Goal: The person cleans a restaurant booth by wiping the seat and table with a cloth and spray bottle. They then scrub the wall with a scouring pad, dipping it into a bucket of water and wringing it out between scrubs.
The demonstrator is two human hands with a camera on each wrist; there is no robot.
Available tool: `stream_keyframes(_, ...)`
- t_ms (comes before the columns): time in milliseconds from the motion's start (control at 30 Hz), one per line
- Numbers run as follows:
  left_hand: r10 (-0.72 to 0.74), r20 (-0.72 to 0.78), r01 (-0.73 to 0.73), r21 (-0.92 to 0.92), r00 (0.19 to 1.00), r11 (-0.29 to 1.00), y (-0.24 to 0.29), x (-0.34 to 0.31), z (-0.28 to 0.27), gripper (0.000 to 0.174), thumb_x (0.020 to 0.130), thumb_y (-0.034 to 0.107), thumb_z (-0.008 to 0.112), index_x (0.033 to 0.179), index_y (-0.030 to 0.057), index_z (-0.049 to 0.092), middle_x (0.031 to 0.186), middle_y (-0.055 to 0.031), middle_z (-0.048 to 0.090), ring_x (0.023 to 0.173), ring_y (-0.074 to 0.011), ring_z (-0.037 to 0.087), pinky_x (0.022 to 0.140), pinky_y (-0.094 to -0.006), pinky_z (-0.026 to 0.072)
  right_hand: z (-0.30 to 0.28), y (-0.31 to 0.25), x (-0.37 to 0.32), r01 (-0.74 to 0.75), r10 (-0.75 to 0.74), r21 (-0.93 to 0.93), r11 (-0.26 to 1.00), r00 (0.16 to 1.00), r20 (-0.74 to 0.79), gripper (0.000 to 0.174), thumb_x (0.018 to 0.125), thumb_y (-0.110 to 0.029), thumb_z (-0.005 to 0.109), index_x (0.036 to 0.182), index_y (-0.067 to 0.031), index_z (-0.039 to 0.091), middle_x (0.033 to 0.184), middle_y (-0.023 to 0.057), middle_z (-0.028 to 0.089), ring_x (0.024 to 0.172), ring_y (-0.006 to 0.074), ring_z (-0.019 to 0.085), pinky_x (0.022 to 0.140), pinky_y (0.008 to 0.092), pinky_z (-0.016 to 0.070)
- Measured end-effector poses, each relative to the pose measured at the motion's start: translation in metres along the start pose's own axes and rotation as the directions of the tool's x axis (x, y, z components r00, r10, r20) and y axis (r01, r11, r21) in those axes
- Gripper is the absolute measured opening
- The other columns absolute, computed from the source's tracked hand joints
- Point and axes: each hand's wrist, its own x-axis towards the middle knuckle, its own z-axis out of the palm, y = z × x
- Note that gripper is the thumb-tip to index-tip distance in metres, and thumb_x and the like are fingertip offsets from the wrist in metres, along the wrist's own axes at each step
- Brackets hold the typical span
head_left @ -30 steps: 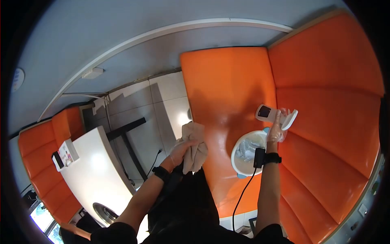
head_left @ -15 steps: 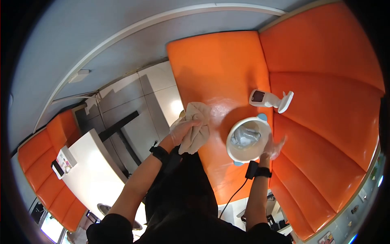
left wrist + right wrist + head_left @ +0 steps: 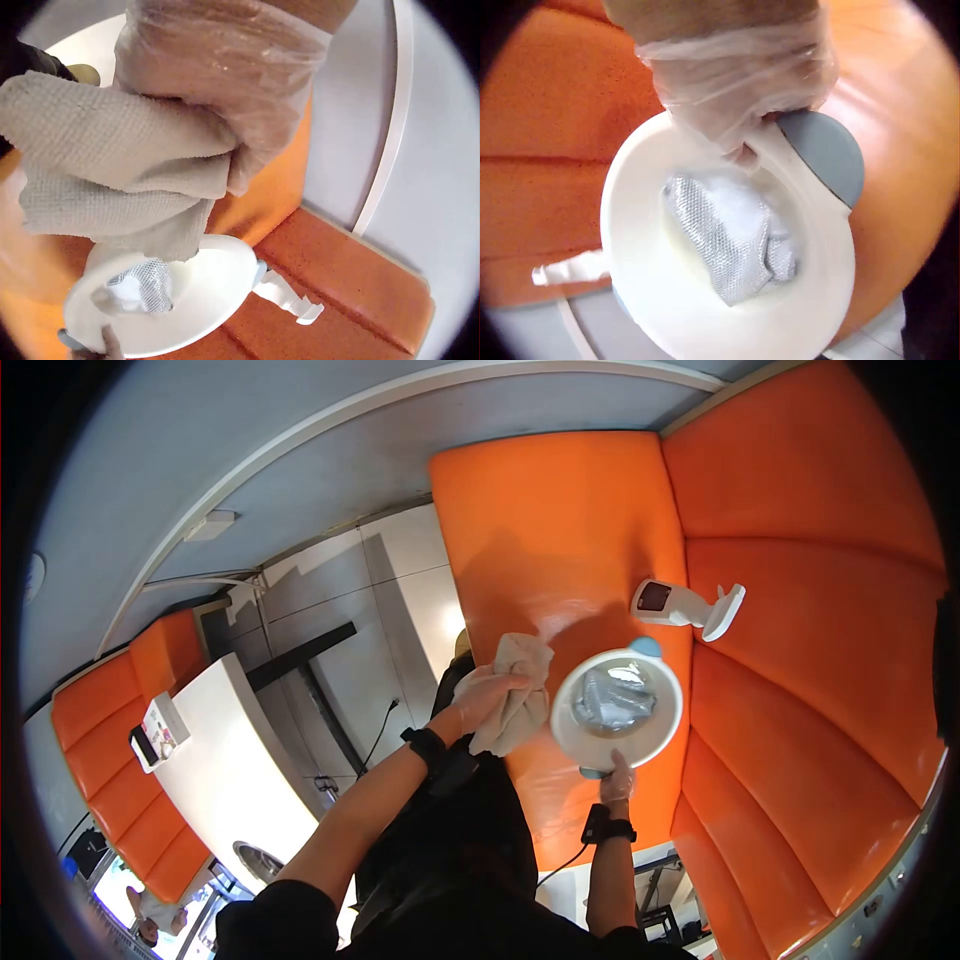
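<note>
My left hand (image 3: 484, 700), in a clear plastic glove, grips a bunched beige cloth (image 3: 521, 695); in the left wrist view the cloth (image 3: 112, 150) hangs in folds from the fingers. A white basin (image 3: 671, 720) with blue-grey handles is just right of it, over the orange seat. My gloved right hand (image 3: 618, 782) holds the basin's near rim beside one handle (image 3: 825, 154), thumb over the inside edge. Inside the basin lies a wet silver-grey cloth (image 3: 727, 240) with a woven texture. The right hand's other fingers are hidden beneath the rim.
A white device with a dark panel (image 3: 655, 597) lies on the orange bench seat (image 3: 560, 500), against the backrest (image 3: 800, 620). At the left are a white table (image 3: 230, 750) with a small box (image 3: 165, 728) on it and a cable (image 3: 382, 730) on the tiled floor.
My right hand has let go of the white device, come back toward me and taken hold of the basin's near rim. The left hand with the beige cloth has moved right, closer to the basin.
</note>
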Motion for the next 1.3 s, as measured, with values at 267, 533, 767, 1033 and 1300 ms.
stream_keyframes(267,0.021,-0.180,-0.051,-0.166,0.983,0.985,0.017,-0.019,-0.044,0.039,0.084,0.021,0.072,0.114,-0.0016,0.062,0.103,-0.0112,0.067,0.091,-0.0216,0.066,0.080,-0.0338,0.0547,0.088,-0.028,-0.045,0.166,-0.144,-0.044,0.985,0.935,0.323,0.040,0.088,-0.007,0.070,0.123,0.0056,0.057,0.116,0.0091,0.063,0.108,0.0201,0.058,0.097,0.0335,0.0445)
stream_keyframes(533,0.245,-0.255,-0.298,-0.195,0.935,0.934,0.049,-0.042,-0.089,0.035,0.088,0.019,0.069,0.114,-0.0012,0.061,0.101,-0.0084,0.067,0.088,-0.0193,0.066,0.078,-0.0320,0.0544,0.218,-0.060,-0.006,0.199,-0.186,0.009,0.980,0.895,0.406,0.042,0.087,-0.006,0.066,0.126,0.0043,0.054,0.118,0.0112,0.062,0.108,0.0239,0.060,0.096,0.0360,0.0486)
stream_keyframes(767,0.351,-0.243,-0.394,-0.158,0.904,0.906,0.065,-0.040,-0.103,0.049,0.090,0.022,0.070,0.130,0.0010,0.052,0.116,-0.0075,0.063,0.104,-0.0180,0.061,0.091,-0.0302,0.0489,0.291,-0.094,0.040,0.289,-0.274,0.014,0.957,0.887,0.371,0.037,0.089,-0.007,0.063,0.122,0.0074,0.055,0.114,0.0141,0.064,0.105,0.0255,0.063,0.092,0.0352,0.0516)
stream_keyframes(1033,0.336,-0.435,-0.460,-0.217,0.835,0.861,0.095,-0.039,-0.109,0.050,0.089,0.026,0.070,0.130,0.0024,0.052,0.114,-0.0082,0.064,0.104,-0.0210,0.062,0.092,-0.0335,0.0496,0.303,-0.106,0.033,0.171,-0.141,-0.042,0.984,0.909,0.392,0.039,0.096,-0.026,0.062,0.124,0.0006,0.057,0.115,0.0118,0.065,0.102,0.0238,0.064,0.089,0.0367,0.0526)
stream_keyframes(1300,0.493,-0.364,-0.592,-0.246,0.790,0.767,0.137,-0.005,-0.133,0.053,0.090,0.016,0.068,0.136,0.0016,0.046,0.118,-0.0099,0.062,0.104,-0.0224,0.062,0.093,-0.0343,0.0503,0.310,-0.064,-0.059,0.251,0.109,-0.344,0.905,0.644,0.757,0.050,0.097,-0.029,0.063,0.138,-0.0028,0.050,0.127,0.0115,0.060,0.118,0.0243,0.059,0.101,0.0388,0.0483)
